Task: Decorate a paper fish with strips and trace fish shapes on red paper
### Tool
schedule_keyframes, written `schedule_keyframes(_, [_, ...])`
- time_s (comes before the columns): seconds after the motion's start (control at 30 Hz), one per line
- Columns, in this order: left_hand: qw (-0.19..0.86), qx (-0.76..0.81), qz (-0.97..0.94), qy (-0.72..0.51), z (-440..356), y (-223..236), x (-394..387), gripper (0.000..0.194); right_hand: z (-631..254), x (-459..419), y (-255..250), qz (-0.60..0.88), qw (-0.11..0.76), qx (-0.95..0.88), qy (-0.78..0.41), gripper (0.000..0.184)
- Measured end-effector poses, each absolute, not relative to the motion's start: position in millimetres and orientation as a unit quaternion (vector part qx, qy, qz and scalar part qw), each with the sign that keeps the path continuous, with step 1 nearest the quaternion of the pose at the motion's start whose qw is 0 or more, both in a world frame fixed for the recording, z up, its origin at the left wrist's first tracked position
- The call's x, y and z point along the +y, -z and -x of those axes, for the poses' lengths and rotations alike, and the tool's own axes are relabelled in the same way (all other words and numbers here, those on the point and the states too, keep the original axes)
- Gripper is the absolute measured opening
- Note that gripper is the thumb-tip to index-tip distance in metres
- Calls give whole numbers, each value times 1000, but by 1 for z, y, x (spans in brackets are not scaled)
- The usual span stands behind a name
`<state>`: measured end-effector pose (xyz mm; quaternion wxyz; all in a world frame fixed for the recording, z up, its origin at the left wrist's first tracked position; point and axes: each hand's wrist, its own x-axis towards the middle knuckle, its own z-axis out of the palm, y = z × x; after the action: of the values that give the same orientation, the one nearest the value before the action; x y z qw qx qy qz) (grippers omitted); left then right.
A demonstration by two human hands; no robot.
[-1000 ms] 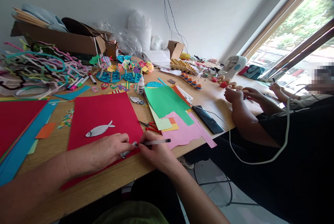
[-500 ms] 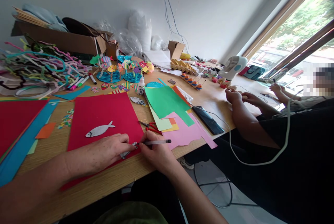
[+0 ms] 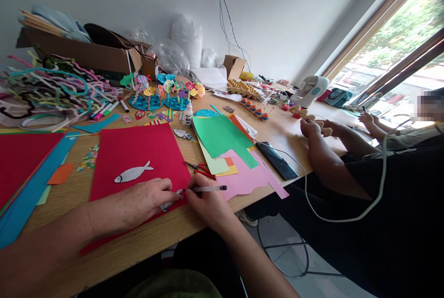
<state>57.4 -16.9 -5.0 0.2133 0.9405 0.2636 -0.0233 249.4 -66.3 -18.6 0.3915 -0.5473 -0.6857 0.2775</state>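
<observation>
Across the lower part of a red sheet of paper (image 3: 142, 147) lies my left hand (image 3: 144, 201), its index finger stretched out and pressing on a small grey-and-white paper cutout (image 3: 167, 206). The hand covers much of that cutout. My right hand (image 3: 210, 205) is closed around a pen (image 3: 211, 188) with a clear barrel and dark end, its tip at the cutout's right edge. Above my left hand, a white paper fish (image 3: 133, 174) with a black line behind its head rests on the red sheet. Red-handled pliers (image 3: 200, 168) lie beyond my right hand.
Green paper (image 3: 224, 133), pink paper (image 3: 243, 175) and a phone (image 3: 276, 160) lie to the right. A glue bottle (image 3: 188, 115) stands behind the red sheet. Pipe cleaners (image 3: 55, 85) heap up at left. A co-worker's hands (image 3: 310, 127) handle a tan piece at right.
My hands, the pen and the cutout stay almost in place. At right, the co-worker's hands have shifted slightly with the tan piece.
</observation>
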Motion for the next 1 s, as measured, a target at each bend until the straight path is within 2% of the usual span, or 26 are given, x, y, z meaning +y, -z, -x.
schedule_keyframes(0.7, [222, 267, -938, 1, -55, 10, -17, 32, -240, -62, 15, 558, 347, -685, -315, 11])
schedule_keyframes(0.9, [204, 263, -943, 8, -56, 11, -19, 38, -245, -60, 17, 529, 413, -645, -366, 8])
schedule_keyframes(1.0, [185, 272, -944, -5, -56, 14, -22, 39, -248, -63, 12, 531, 412, -657, -341, 8])
